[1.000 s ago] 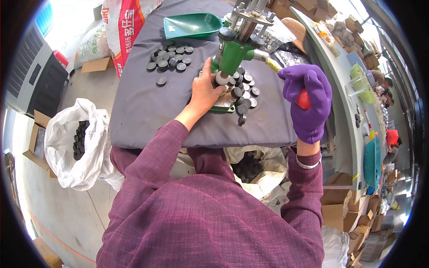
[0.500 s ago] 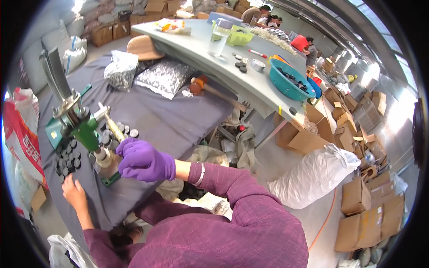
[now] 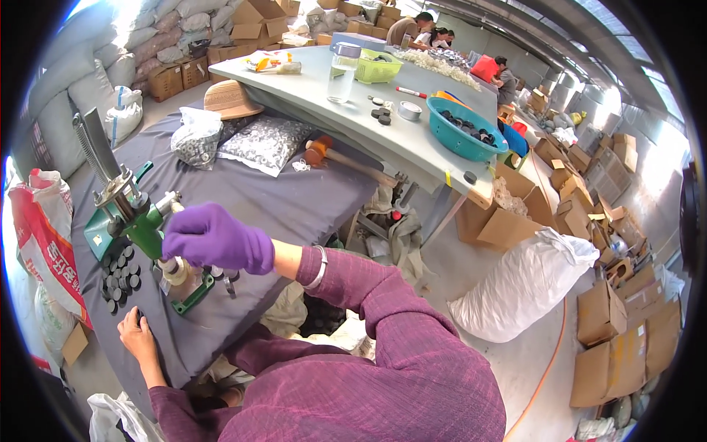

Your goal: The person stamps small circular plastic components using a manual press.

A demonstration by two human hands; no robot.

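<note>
One teal basin (image 3: 455,141) holds dark pieces (image 3: 465,127); your left hand (image 3: 138,340) pinches a black disc (image 3: 138,317) near the disc pile (image 3: 121,278), while your gloved right hand (image 3: 217,239) hides part of the green press (image 3: 145,234), its grip impossible to tell

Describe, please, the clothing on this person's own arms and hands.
Both arms have long, dark purple-red sleeves with a faintly streaked weave. The right hand wears a purple glove, and a silver-coloured bracelet sits near that sleeve's end. The left hand has no glove.
</note>
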